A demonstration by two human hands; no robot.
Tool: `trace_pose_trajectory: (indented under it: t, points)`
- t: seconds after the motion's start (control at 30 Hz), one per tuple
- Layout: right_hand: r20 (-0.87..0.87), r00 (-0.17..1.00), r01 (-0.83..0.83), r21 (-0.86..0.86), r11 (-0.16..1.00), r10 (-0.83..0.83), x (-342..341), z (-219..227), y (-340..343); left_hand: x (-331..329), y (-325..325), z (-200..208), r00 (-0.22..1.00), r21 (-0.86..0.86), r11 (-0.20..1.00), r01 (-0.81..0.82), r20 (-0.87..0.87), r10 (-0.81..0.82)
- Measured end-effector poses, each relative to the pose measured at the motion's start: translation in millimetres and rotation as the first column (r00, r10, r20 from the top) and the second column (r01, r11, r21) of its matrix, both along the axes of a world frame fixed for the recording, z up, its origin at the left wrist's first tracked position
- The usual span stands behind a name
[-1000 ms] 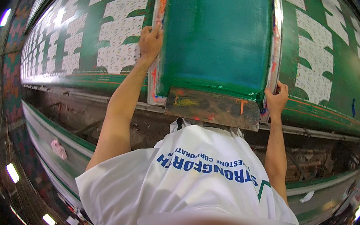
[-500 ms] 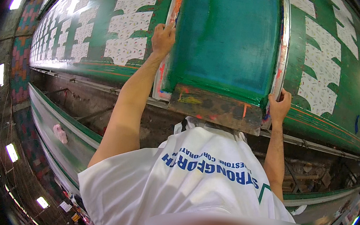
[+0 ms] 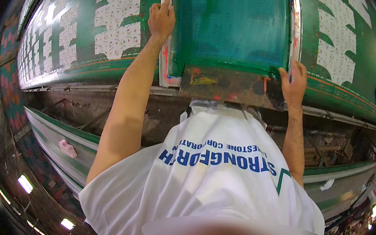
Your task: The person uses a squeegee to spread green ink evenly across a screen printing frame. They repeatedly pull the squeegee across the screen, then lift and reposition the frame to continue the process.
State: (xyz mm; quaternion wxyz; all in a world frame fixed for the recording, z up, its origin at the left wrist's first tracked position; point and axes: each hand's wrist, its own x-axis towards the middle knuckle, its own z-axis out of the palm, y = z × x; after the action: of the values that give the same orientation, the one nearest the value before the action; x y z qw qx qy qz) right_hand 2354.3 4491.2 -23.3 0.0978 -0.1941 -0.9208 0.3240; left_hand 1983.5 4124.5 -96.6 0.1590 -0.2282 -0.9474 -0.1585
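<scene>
Person working at a long table with a paint-stained frame; places are being given from the frame. The frame is lying on the green tabletop, straight ahead of the chest and between the two hands, with a blue-green screen filling it. Its side rails are running away from the body, and this appears to be its long axis, though the far end is falling outside the view. The left hand is holding the frame's left rail, its fingers curling over the edge; its thumb is not showing clearly. The right hand is gripping the right rail close to the near corner, the thumb lying on the inner side and the fingers on the outer. The right hand is therefore sitting nearer the frame's near end, while the left is reaching farther along its own rail. A stained brown board is spanning the near end of the frame, between it and the white shirt; whether it is fixed there cannot be told. White patterned pieces are lying flat to the frame's left and right, apart from both hands.
</scene>
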Motion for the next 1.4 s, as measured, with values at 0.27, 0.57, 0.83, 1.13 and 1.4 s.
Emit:
trace_pose_trajectory:
  t: [0.27,0.57,0.83,1.13,1.4]
  points:
    - [0.21,0.693,-0.715,0.087,0.693,0.689,-2,41,-101,-2,-4,-6,0.999,0.076,0.997,0.033,-0.011,-0.032]
    - [0.309,0.875,-0.466,0.325,0.823,0.373,-17,37,-136,-3,-2,-7,1.0,0.14,0.99,0.018,0.004,-0.019]
    - [0.286,0.916,-0.379,0.398,0.835,0.28,-87,26,-137,-5,-2,-8,0.996,0.216,0.976,-0.031,0.083,0.013]
    - [0.165,0.951,-0.308,0.534,0.787,0.26,-298,-5,-49,-3,-1,3,0.994,0.122,0.992,-0.041,0.103,0.028]
    - [0.177,0.955,-0.296,0.542,0.787,0.237,-454,-12,30,1,4,11,0.995,0.108,0.993,-0.036,0.101,0.025]
